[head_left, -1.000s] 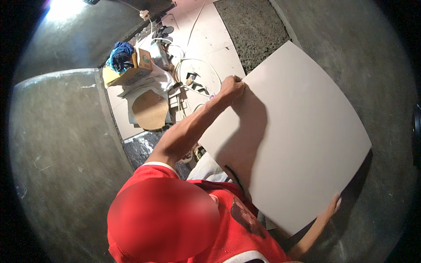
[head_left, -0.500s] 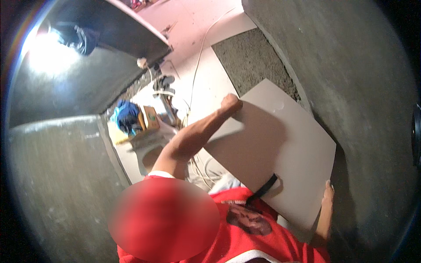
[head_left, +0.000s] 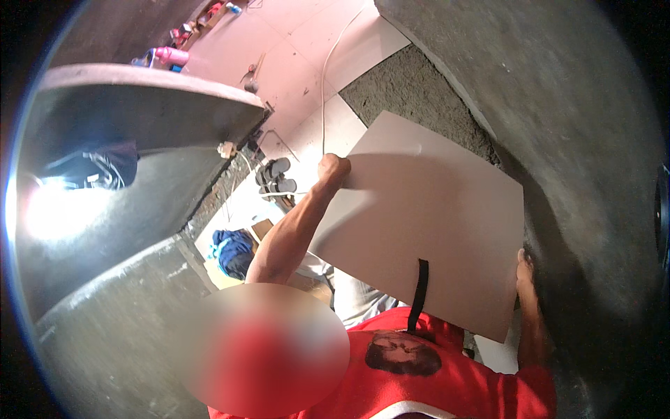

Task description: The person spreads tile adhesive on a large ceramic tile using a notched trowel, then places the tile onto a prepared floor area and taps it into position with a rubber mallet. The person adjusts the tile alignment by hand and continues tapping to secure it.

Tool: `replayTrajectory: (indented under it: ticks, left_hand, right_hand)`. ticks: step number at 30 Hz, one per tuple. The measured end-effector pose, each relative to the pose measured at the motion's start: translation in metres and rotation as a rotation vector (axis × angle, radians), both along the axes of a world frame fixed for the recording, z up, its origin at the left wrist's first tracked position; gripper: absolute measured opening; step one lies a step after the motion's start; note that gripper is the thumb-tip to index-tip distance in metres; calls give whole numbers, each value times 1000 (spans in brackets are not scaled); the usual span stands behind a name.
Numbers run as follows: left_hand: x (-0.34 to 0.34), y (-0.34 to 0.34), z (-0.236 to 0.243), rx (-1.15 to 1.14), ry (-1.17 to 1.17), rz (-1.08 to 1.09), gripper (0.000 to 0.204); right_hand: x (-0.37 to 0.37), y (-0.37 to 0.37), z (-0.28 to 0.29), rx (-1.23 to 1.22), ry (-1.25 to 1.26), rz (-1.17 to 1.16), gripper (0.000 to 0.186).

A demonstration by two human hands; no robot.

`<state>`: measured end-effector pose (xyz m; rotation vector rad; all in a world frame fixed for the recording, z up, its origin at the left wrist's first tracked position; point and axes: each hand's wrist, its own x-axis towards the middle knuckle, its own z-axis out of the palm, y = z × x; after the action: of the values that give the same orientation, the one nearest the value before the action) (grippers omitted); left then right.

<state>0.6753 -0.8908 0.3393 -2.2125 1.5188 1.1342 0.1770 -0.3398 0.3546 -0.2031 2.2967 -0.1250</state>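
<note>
A large pale square tile [head_left: 433,209] is in front of me, its surface partly shaded by my own shadow. My left hand [head_left: 334,170] is closed round its left edge near the far corner, fingers mostly hidden underneath. At the opposite edge my right hand [head_left: 525,269] grips from the side, close to the grey wall. The tile's near edge comes close to my red shirt, and a black strap [head_left: 419,293] hangs over it. Beyond the tile's far edge shows a strip of rough grey mortar [head_left: 412,91]; the tile covers its nearer part.
A plastered wall [head_left: 572,119] runs along the right. Pale floor tiles [head_left: 279,42] lie to the far left of the mortar, crossed by a white cable [head_left: 324,91]. Dark sandals [head_left: 273,174], blue cloth [head_left: 234,251] and a bright lamp [head_left: 63,209] are at left.
The view has turned, so the surroundings shift in the picture. The tile has swung round slightly and its far corner sits farther left, both hands still gripping it.
</note>
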Motion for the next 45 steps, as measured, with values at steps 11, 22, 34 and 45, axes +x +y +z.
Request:
replayTrajectory:
  ticks: [11,22,34,45]
  left_hand:
    - [-66,-302,-136,31,-119,-102,35]
    - [-179,-451,-317,-207,29,-323,22]
    - [-190,-456,-504,-252,381,-339,39]
    - [-203,-479,-574,-311,560,-322,37]
  right_hand:
    - [109,-232,-110,44,65,-400,80]
    - [134,-359,-329,-237,215,-552,72]
    - [125,-319,-581,-229,540,-395,59]
    - [129,-366,-627,-389,558,-635,60]
